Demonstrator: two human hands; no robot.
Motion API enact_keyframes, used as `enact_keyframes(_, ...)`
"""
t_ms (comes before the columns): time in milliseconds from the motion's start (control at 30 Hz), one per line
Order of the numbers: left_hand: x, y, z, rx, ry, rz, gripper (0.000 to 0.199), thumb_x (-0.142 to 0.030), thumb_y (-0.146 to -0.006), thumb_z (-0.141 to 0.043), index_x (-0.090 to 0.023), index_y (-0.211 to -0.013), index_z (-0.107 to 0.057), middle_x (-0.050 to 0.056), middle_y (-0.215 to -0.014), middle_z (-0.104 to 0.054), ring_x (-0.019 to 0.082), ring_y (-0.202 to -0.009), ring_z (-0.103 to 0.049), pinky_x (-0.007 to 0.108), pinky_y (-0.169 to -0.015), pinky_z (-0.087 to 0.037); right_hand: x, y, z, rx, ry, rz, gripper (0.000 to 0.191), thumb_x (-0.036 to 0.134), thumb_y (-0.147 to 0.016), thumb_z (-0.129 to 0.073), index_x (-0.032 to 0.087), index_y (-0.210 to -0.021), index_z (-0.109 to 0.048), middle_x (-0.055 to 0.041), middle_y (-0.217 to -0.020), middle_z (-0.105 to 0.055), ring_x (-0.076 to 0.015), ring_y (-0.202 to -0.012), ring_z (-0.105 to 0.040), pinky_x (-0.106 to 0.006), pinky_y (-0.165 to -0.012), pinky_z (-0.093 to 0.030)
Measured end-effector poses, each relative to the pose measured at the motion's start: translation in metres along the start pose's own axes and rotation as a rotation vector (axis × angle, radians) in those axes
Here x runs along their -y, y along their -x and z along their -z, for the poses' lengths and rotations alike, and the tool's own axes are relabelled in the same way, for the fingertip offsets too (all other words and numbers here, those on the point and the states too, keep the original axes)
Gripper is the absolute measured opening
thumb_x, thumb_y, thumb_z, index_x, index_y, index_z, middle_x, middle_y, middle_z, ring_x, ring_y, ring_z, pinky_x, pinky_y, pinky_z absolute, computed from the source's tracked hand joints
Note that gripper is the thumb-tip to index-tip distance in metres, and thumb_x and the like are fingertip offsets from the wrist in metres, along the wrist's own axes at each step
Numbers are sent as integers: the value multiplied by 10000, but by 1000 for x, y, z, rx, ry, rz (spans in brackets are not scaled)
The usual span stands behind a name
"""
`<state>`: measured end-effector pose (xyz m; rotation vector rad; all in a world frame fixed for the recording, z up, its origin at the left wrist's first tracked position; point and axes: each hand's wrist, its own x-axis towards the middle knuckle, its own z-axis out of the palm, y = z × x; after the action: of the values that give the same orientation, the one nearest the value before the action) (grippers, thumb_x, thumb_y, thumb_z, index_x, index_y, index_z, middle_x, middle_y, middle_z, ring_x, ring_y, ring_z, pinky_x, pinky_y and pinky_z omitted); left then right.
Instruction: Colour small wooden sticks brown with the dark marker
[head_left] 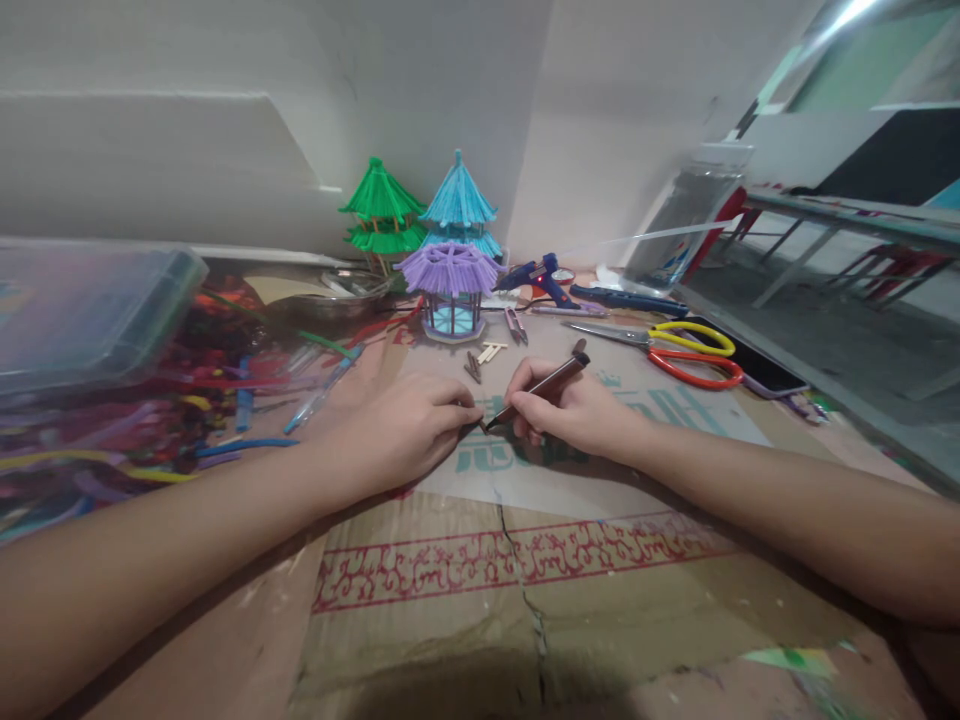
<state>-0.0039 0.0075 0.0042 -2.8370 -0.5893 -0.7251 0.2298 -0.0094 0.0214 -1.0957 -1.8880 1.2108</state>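
Printed cardboard beneath left hand with small stick, right hand with pen.

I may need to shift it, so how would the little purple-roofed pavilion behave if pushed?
The purple-roofed pavilion is probably light, being small and open-sided. Its roof, made of narrow strips, may bend if squeezed. That roof overhangs the base, so a high push could tip it.
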Motion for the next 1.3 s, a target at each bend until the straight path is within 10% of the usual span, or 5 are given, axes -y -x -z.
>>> enact_keyframes(1300,3,3,-3,14,43,7,276,-189,-1001,-491,-154,-1060,-758,102,-988,-740,213,-900,-686,357,-805,-577,-1,6,0,24,178,174,86,239,-875,-580,183,-826,-538,25,-618,-612,-106,-525,-577,-220,-494,-450)
